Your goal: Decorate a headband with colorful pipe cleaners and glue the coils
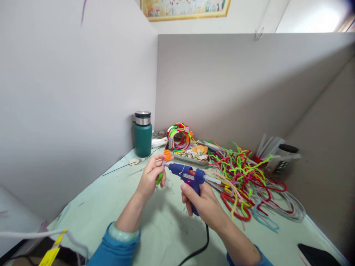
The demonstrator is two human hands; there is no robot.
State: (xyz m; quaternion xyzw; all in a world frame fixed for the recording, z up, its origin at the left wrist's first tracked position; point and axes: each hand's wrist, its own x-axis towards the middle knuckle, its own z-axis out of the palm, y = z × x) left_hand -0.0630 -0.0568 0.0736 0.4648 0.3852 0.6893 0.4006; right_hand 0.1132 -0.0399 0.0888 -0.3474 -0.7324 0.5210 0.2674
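Observation:
Pinched in the fingers of my left hand [152, 176] is a small pipe-cleaner piece [167, 155], with an orange top, a purple middle and a green lower part. My right hand [203, 202] is wrapped round the handle of a blue glue gun [186, 172], which has a glue stick in its rear end and a small red light lit. The gun's nozzle points left and is close to the purple part; whether they touch I cannot tell.
Behind my hands are a green bottle [143, 139], a tray [191, 160] with small pieces and a ring of coloured pipe cleaners [179, 137]. Loose pipe cleaners [241, 173] pile up at the right, beside a black-lidded jar [285, 157]. A black phone [317, 255] lies at the lower right.

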